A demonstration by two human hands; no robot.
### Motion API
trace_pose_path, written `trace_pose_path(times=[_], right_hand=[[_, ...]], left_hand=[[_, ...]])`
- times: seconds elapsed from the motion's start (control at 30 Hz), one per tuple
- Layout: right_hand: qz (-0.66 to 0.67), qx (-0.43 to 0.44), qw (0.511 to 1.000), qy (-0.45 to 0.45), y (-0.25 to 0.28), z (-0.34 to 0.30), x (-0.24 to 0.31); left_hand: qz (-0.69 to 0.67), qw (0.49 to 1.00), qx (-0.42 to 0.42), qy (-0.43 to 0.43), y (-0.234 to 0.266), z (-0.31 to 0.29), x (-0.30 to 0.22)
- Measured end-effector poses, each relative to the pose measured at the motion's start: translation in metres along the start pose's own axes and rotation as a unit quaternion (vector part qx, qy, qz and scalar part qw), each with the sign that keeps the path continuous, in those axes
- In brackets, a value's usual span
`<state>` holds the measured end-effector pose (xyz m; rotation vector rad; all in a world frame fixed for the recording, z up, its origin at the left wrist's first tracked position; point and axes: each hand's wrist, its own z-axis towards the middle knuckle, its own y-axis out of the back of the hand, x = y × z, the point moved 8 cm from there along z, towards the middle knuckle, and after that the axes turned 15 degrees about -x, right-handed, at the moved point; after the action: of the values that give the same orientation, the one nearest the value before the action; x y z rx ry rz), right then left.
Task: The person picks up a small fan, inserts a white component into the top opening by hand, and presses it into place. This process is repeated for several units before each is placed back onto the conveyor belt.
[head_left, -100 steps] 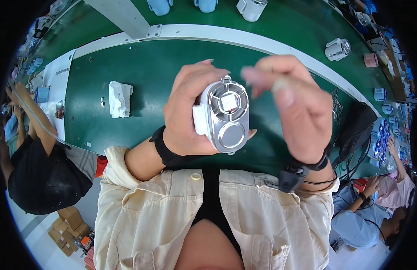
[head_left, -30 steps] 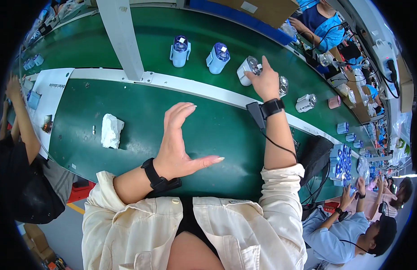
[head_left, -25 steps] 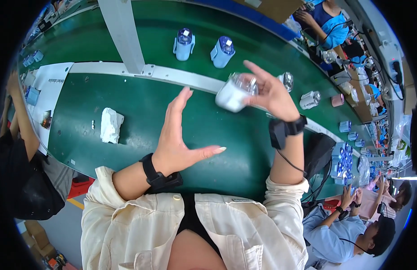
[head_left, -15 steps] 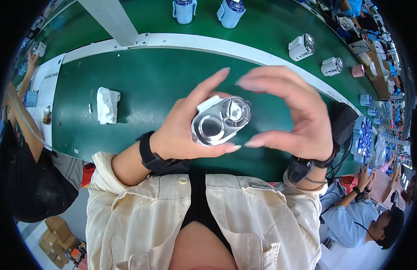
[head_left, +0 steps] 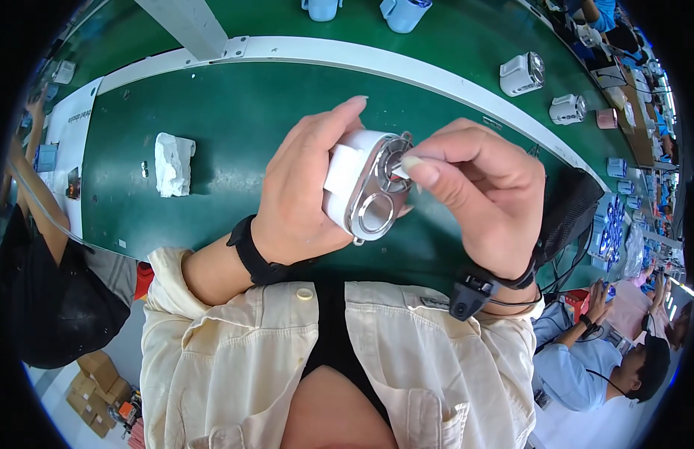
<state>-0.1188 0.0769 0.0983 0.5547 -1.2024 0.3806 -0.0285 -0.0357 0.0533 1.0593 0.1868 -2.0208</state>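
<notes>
At far left, a white sheet [head_left: 66, 138] bears dark lettering; a crumpled white wad [head_left: 174, 165] lies on the green bench [head_left: 234, 112]. Over it, the left hand [head_left: 298, 196] clasps a white, silver-faced oval device [head_left: 366, 191]. At its round grille [head_left: 386, 160], the right hand [head_left: 485, 191] pinches inward; I can't tell whether it grips anything.

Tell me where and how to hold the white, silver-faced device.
Wrap the white body from the left, where the left hand is: its rounded side likely suits a full-hand grip, leaving the silver face, turned rightward, open to the right hand.
</notes>
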Motion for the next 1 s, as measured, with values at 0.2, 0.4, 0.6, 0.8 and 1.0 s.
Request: trace_pose_path(times=[0.2, 0.4, 0.6, 0.8, 1.0], right_hand=[[-0.047, 0.006, 0.997, 0.064, -0.001, 0.001, 0.008], [-0.100, 0.000, 0.984, 0.146, -0.002, 0.000, 0.016], [-0.192, -0.089, 0.932, 0.293, -0.007, -0.013, 0.028], [-0.272, -0.066, 0.885, 0.373, -0.021, -0.025, 0.035], [-0.380, -0.024, 0.851, 0.362, -0.031, -0.028, 0.033]], left_hand=[[-0.011, 1.000, 0.002, 0.000, -0.002, -0.001, 0.002], [-0.016, 1.000, -0.003, -0.002, -0.002, -0.003, 0.003], [-0.003, 1.000, -0.025, -0.007, 0.002, -0.002, 0.003], [0.024, 0.996, -0.079, -0.044, 0.006, -0.002, 0.001], [0.046, 0.993, -0.078, -0.071, 0.007, 0.001, 0.000]])
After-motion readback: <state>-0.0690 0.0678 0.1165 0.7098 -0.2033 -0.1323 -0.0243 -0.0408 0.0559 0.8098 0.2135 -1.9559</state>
